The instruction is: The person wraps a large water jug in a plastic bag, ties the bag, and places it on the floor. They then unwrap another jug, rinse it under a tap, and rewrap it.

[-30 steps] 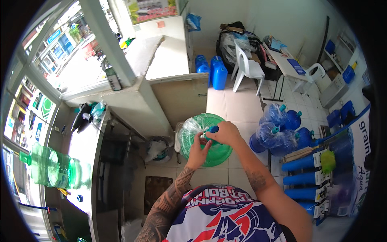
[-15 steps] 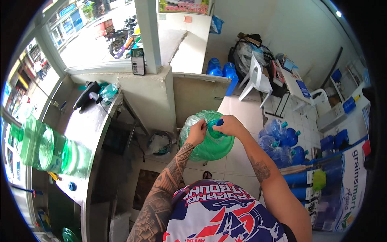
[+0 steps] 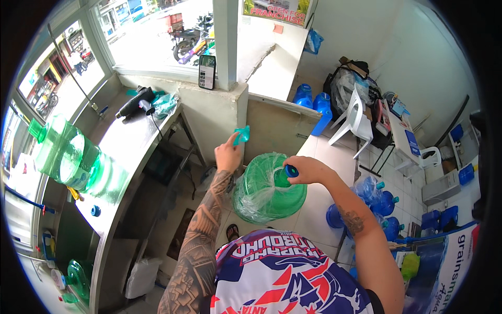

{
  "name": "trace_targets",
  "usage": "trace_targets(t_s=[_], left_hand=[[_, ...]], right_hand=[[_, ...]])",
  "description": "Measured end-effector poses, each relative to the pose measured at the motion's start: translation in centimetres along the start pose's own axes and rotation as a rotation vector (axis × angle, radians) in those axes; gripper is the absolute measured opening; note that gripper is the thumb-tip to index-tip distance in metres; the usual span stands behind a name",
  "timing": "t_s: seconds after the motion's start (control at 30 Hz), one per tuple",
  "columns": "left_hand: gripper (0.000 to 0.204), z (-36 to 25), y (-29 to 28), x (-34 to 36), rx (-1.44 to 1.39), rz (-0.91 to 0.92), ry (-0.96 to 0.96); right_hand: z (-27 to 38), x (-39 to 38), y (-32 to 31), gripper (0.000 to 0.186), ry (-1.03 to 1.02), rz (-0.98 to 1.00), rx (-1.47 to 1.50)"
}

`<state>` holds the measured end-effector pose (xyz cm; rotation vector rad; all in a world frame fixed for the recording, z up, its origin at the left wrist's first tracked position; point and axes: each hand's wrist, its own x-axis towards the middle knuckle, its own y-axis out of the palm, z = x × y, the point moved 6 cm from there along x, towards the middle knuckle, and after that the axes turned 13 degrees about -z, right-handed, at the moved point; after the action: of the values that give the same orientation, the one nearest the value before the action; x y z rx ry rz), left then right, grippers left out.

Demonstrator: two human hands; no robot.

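Observation:
My left hand point(image 3: 227, 154) is raised forward of the jug, pinching a small crumpled teal plastic piece point(image 3: 242, 134). My right hand point(image 3: 309, 170) grips a blue cap point(image 3: 291, 171) at the neck of a large round green jug point(image 3: 267, 201) wrapped in clear plastic, which stands just beyond my body. On the steel counter point(image 3: 118, 157) to my left lie a black heat gun point(image 3: 133, 107) with a cord, crumpled teal plastic point(image 3: 163, 107) and a big green bottle point(image 3: 68, 154) on its side.
Several blue jugs point(image 3: 384, 203) stand on the floor at right. Blue containers point(image 3: 324, 104), a white chair point(image 3: 355, 125) and a desk point(image 3: 397, 141) stand at the back. A low wall point(image 3: 209, 115) with a phone point(image 3: 207, 71) on it is ahead, below a window.
My left hand has left the jug's neck and moved up and away with the teal piece. My right hand stays on the blue cap. The view has shifted, the counter showing more.

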<state>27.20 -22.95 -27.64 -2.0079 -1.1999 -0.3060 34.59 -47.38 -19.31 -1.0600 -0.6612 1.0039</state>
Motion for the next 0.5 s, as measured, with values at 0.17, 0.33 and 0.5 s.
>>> trace_targets(t_s=[0.17,0.33,0.5], left_hand=[[0.025,10.1,-2.0,-7.5,0.038,0.059,-0.262],[0.024,18.5,-3.6,-19.5,-0.072,0.021,-0.86],[0.022,18.2,-3.6,-22.9,-0.066,-0.075,-0.786]], right_hand=[[0.2,0.4,-1.3,0.044,0.0,-0.138,0.044],[-1.7,0.0,-4.5,0.039,0.007,-0.448,0.079],[-5.3,-3.0,-10.3,0.023,0.024,-0.911,0.095]])
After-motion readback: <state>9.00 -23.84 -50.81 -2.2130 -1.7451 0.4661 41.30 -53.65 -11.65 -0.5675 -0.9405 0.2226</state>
